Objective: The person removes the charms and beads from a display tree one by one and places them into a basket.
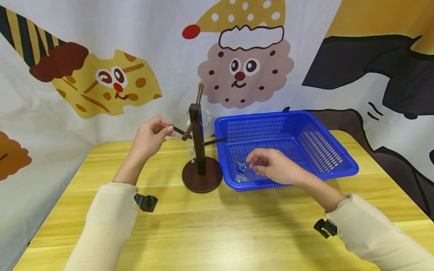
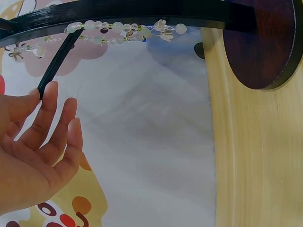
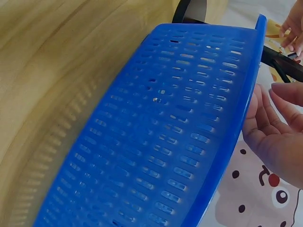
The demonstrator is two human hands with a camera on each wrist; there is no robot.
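Observation:
A dark wooden stand [image 1: 200, 158] with a round base and several pegs stands upright on the table. My left hand [image 1: 149, 138] pinches the tip of its left peg [image 2: 59, 61] between thumb and fingertips. Beaded bracelets [image 2: 106, 26] with pale beads and small flower charms hang on the stand near that peg's inner end. Over the near left part of a blue basket [image 1: 342, 169] hovers my right hand [image 1: 276, 165], fingers loosely bent, nothing visible in it. Beside its fingertips, inside the basket, lie a blue figure keychain [image 1: 241, 167] and a small clear item [image 1: 241, 178], its kind unclear.
The light wooden table [image 1: 210, 233] reaches back to a white cloth [image 1: 162, 30] printed with cartoon figures. The basket stands directly right of the stand, and another peg [image 1: 215, 141] points toward its left rim.

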